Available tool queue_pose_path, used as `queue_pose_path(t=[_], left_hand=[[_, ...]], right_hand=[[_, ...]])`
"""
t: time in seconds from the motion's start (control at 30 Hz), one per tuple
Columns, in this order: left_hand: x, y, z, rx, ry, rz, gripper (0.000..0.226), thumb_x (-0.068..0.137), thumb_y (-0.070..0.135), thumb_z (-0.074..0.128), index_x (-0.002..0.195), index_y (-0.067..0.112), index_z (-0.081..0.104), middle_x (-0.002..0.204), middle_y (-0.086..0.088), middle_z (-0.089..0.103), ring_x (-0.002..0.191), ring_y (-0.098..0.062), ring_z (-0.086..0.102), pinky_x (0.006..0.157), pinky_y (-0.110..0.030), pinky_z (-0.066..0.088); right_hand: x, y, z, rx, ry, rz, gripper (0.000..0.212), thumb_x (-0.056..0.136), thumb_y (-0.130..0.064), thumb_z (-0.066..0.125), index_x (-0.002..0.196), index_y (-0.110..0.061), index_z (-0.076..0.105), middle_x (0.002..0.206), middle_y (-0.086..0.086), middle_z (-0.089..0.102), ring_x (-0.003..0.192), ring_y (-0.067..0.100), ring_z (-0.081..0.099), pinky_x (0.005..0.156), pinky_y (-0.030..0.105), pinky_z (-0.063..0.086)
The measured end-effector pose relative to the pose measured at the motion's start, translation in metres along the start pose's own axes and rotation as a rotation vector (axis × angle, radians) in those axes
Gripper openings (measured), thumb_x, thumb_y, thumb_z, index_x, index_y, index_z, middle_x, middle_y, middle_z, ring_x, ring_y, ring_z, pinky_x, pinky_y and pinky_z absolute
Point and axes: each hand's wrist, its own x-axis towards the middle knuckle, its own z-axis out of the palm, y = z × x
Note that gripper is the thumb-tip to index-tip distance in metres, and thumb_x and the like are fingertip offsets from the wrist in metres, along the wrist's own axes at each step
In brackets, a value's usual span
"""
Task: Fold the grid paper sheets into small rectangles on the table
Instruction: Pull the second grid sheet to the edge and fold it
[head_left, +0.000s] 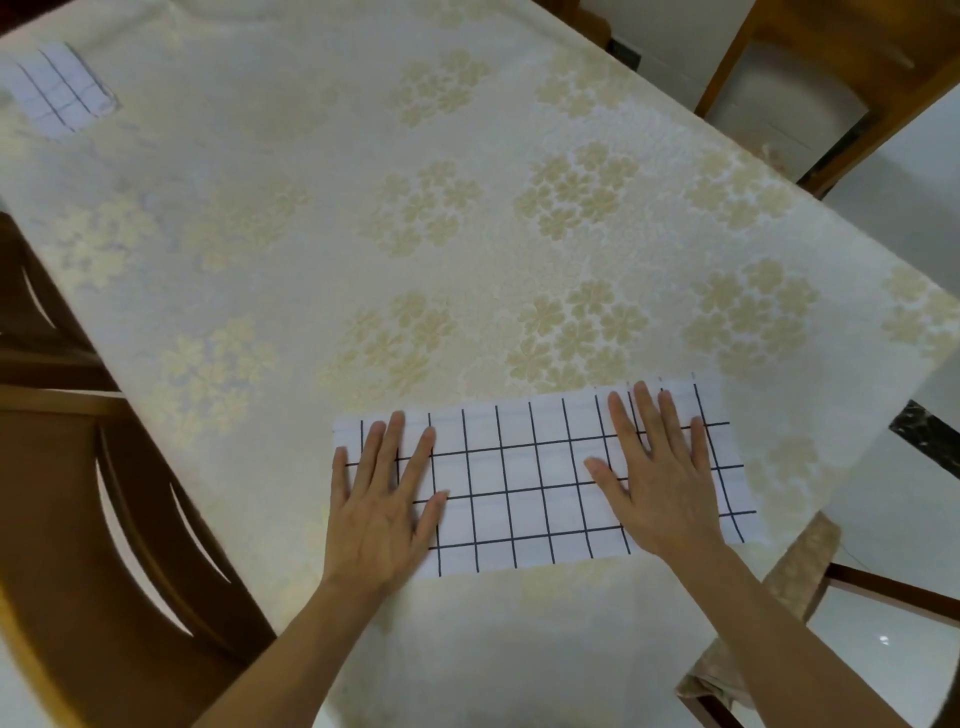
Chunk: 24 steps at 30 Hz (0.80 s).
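A long strip of white grid paper (524, 483) with black lines lies flat near the front edge of the table (311, 234). My left hand (384, 493) presses its left end with straight, spread fingers. Flat on the strip's right part lies my right hand (660, 478), fingers also straight and spread. A small folded grid paper rectangle (60, 88) sits at the far left corner of the table, away from both hands.
The table carries a cream cloth with a pale flower pattern. A brown wooden chair (104, 493) stands at the left, another chair (810, 78) at the far right. The table's right edge drops to a white tiled floor (909, 234).
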Motion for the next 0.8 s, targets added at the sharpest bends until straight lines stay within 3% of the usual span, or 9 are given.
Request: queue_pose_path(t=[0.27,0.67,0.73,0.8], left_hand=[[-0.005,-0.001,-0.004,-0.01,-0.018,-0.031,0.068,0.1,0.056,0.023,0.158,0.024,0.01,0.167,-0.004,0.001,0.153,-0.023,0.001,0.12,-0.056,0.013],[-0.011,-0.001,-0.01,-0.027,-0.067,-0.05,0.068,0.1,0.058,0.019,0.158,0.025,0.003,0.167,-0.003,-0.005,0.153,-0.022,-0.004,0.12,-0.053,0.009],[-0.016,-0.002,-0.02,-0.057,-0.044,-0.083,0.068,0.1,0.057,0.021,0.158,0.026,0.006,0.167,-0.001,-0.001,0.153,-0.02,-0.002,0.121,-0.051,0.006],[-0.024,-0.006,-0.029,-0.064,-0.013,-0.163,0.069,0.098,0.054,0.028,0.158,0.022,0.016,0.166,-0.001,0.013,0.152,-0.022,0.011,0.121,-0.047,0.008]], right_hand=[[-0.005,-0.009,-0.009,0.008,0.003,-0.007,0.079,0.096,-0.068,0.022,0.16,-0.024,0.004,0.168,0.005,-0.003,0.154,0.028,-0.005,0.122,0.057,0.008],[-0.01,-0.009,-0.007,-0.041,-0.068,-0.034,0.079,0.096,-0.07,0.015,0.159,-0.025,-0.002,0.168,0.005,-0.007,0.154,0.03,-0.004,0.121,0.06,0.013],[-0.004,-0.018,-0.016,-0.059,-0.05,-0.106,0.079,0.097,-0.068,0.022,0.16,-0.024,0.003,0.168,0.008,-0.003,0.154,0.033,0.0,0.121,0.061,0.011],[0.008,-0.037,-0.028,-0.083,-0.026,-0.291,0.074,0.099,-0.061,0.029,0.159,-0.021,0.012,0.167,0.012,0.006,0.153,0.034,0.008,0.121,0.06,0.011]])
